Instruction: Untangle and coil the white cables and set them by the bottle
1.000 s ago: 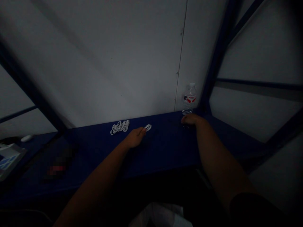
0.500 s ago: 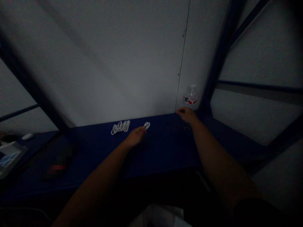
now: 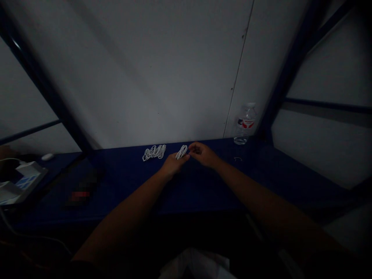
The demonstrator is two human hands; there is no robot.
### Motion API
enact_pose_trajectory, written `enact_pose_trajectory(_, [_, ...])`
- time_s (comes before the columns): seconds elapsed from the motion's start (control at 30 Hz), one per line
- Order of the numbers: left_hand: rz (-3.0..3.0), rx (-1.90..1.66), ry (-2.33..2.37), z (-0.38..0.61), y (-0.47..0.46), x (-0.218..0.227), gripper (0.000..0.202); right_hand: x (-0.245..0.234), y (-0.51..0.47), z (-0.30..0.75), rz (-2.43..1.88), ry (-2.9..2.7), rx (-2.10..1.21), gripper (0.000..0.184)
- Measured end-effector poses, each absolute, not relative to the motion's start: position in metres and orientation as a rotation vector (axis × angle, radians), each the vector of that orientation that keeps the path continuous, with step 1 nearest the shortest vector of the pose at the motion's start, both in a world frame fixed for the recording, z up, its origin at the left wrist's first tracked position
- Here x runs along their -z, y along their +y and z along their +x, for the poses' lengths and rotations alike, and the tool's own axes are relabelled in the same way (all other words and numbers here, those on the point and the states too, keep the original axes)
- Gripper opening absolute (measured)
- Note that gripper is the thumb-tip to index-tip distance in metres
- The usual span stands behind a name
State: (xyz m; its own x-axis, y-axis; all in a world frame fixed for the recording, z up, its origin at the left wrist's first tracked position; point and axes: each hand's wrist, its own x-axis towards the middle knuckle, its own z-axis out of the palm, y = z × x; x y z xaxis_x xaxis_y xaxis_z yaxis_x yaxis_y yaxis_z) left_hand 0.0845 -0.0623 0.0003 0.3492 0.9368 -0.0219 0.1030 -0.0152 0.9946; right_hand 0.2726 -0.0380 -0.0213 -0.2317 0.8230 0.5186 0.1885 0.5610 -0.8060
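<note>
My left hand is closed around a small coil of white cord, whose loops stand up out of the fingers. Just to the right, my right hand has its thumb and fingertips bent in toward each other, close beside the coil. What lies between those fingertips is too small and dark to name. A larger bundle of white cord rests in loose loops on the blue table, left of my left hand. A short thin pale tie or wire lies to the right.
Against the grey wall stands a clear plastic bottle with a red and white label. Blue metal posts rise at both sides. At far left are a white box-like item and a small white rounded object. A blurred dark patch lies nearby.
My right hand has come left, from near the bottle to beside the coil in my left hand. The coil's loops now stand more upright. The view has shifted slightly.
</note>
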Motion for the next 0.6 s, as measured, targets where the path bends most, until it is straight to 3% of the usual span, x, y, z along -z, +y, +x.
enact_pose_trajectory(0.37, [1.489, -0.829, 1.06, 0.081, -0.061, -0.007, 0.025, 0.009, -0.045, 0.285, -0.809, -1.751, -0.874, 0.031])
enact_pose_trajectory(0.6, [1.523, -0.762, 0.985, 0.077, -0.059, -0.008, 0.026, -0.003, -0.05, 0.297, -0.772, -1.742, -0.921, 0.032])
